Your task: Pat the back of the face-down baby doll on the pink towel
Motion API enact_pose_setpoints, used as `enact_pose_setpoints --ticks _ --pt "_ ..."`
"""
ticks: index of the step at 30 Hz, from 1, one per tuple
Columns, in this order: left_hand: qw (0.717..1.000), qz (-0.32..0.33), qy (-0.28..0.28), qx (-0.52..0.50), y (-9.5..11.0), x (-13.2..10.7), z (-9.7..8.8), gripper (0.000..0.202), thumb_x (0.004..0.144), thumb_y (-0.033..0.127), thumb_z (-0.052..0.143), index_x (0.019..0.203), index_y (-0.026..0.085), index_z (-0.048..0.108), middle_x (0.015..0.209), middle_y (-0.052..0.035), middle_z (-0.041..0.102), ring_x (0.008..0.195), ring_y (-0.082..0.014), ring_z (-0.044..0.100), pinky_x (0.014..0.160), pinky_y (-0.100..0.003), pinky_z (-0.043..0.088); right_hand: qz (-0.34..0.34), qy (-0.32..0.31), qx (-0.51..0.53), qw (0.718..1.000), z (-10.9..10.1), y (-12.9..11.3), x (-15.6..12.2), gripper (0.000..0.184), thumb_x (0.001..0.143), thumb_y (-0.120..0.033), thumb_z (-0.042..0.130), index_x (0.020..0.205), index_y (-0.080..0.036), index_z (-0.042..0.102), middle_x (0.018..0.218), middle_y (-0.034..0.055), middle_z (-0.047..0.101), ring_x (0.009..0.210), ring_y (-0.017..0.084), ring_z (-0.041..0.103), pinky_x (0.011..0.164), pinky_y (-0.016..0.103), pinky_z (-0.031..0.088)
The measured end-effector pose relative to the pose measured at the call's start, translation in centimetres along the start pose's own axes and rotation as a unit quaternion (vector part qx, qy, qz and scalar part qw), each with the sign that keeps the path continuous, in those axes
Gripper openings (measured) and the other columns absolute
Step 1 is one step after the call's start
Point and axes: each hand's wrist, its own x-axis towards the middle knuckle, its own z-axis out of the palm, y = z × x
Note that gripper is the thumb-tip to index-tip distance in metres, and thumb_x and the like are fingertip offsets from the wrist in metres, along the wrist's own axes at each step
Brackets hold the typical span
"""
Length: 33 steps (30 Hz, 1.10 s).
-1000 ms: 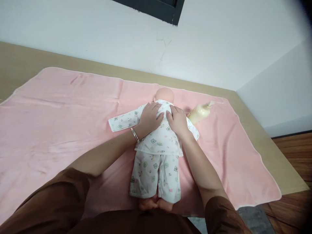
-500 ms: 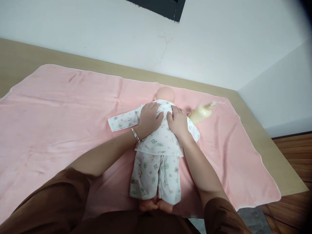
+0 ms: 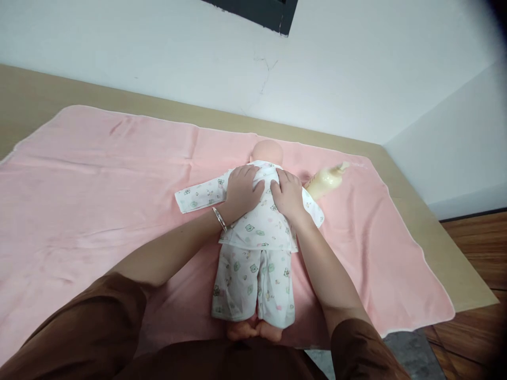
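Note:
A baby doll (image 3: 259,227) in white printed pyjamas lies stretched out on a pink blanket (image 3: 130,158), its feet toward me and its bald head at the far end. No face shows. My left hand (image 3: 241,192) rests flat on the left side of its upper back, fingers extended. On the right side of the back lies my right hand (image 3: 288,194), also with fingers stretched out. The thumbs point toward each other with a gap between them. Beside the doll's right-hand sleeve, a pale yellow pump bottle (image 3: 325,181) lies on its side, partly hidden by that sleeve.
The blanket covers most of a light wooden table (image 3: 400,174). A white wall (image 3: 178,58) rises behind the table, with a dark frame (image 3: 257,13) on it. Wooden flooring (image 3: 479,253) shows beyond the right edge.
The view has shifted very slightly. Both hands stay in the same place on the doll's back, and the doll and bottle have not visibly moved.

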Motion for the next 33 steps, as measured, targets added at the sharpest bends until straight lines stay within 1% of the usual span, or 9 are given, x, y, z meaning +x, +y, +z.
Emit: enact_pose_setpoints --ticks 6,10,13,17,21,27,31,33 --pt "1.0 0.004 0.003 0.003 0.1 -0.1 -0.2 0.038 0.09 0.03 0.051 0.122 0.012 0.061 0.127 -0.0154 0.066 0.121 -0.0321 0.057 0.11 -0.048 0.042 -0.015 -0.009 0.003 1.0 -0.1 0.6 0.3 0.055 0.098 -0.04 0.035 0.143 -0.014 0.051 0.143 0.0137 0.058 0.133 0.033 0.048 0.116 0.052 0.032" --pt "1.0 0.003 0.009 -0.005 0.1 -0.2 -0.4 0.037 0.091 0.03 0.05 0.123 0.014 0.06 0.128 -0.0139 0.065 0.122 -0.0315 0.057 0.109 -0.049 0.041 -0.027 -0.016 0.006 1.0 -0.2 0.8 0.6 0.056 0.097 -0.04 0.036 0.144 -0.013 0.051 0.143 0.0149 0.058 0.133 0.034 0.048 0.115 0.053 0.034" --pt "1.0 0.0 0.013 -0.007 0.1 -0.2 -0.5 0.037 0.09 0.029 0.051 0.122 0.014 0.061 0.128 -0.0138 0.066 0.123 -0.0311 0.056 0.11 -0.048 0.04 -0.033 -0.019 0.002 0.999 -0.4 0.6 1.0 0.057 0.095 -0.038 0.037 0.143 -0.012 0.051 0.143 0.016 0.059 0.133 0.034 0.05 0.114 0.053 0.036" --pt "1.0 -0.004 0.012 -0.012 0.0 -0.1 -0.5 0.037 0.089 0.028 0.052 0.123 0.014 0.061 0.127 -0.0132 0.066 0.122 -0.0307 0.057 0.11 -0.047 0.041 -0.025 -0.032 0.004 0.999 -0.9 0.1 1.7 0.058 0.09 -0.035 0.043 0.141 -0.009 0.052 0.138 0.0184 0.062 0.128 0.035 0.054 0.11 0.052 0.041" --pt "1.0 -0.002 0.02 -0.013 0.0 -0.1 -0.4 0.037 0.09 0.028 0.052 0.124 0.015 0.06 0.127 -0.013 0.067 0.122 -0.0305 0.057 0.11 -0.047 0.04 -0.021 -0.044 0.024 0.999 -1.1 0.2 2.1 0.057 0.086 -0.035 0.047 0.137 -0.011 0.054 0.132 0.0186 0.065 0.121 0.036 0.059 0.104 0.052 0.046" --pt "1.0 -0.003 0.007 -0.018 -0.1 0.0 -0.4 0.039 0.089 0.028 0.052 0.124 0.014 0.061 0.128 -0.0131 0.066 0.123 -0.0301 0.057 0.11 -0.047 0.04 -0.039 -0.014 0.021 0.999 -0.4 0.7 1.6 0.057 0.09 -0.036 0.042 0.14 -0.008 0.052 0.134 0.019 0.064 0.126 0.036 0.055 0.109 0.052 0.042" --pt "1.0 0.011 0.008 -0.014 -0.2 0.2 -0.3 0.04 0.088 0.028 0.052 0.125 0.015 0.06 0.129 -0.013 0.065 0.125 -0.0299 0.056 0.111 -0.047 0.039 -0.048 -0.012 0.018 0.999 -0.1 0.9 1.5 0.056 0.092 -0.036 0.04 0.14 -0.01 0.053 0.134 0.0177 0.063 0.126 0.035 0.054 0.11 0.052 0.04" --pt "1.0 0.022 0.005 -0.007 -0.1 0.3 -0.4 0.039 0.088 0.027 0.05 0.124 0.016 0.06 0.127 -0.0124 0.066 0.123 -0.0295 0.057 0.11 -0.047 0.04 -0.05 -0.01 0.009 0.999 -0.1 0.8 1.5 0.055 0.092 -0.036 0.039 0.14 -0.012 0.054 0.134 0.0172 0.063 0.126 0.034 0.053 0.109 0.052 0.04"
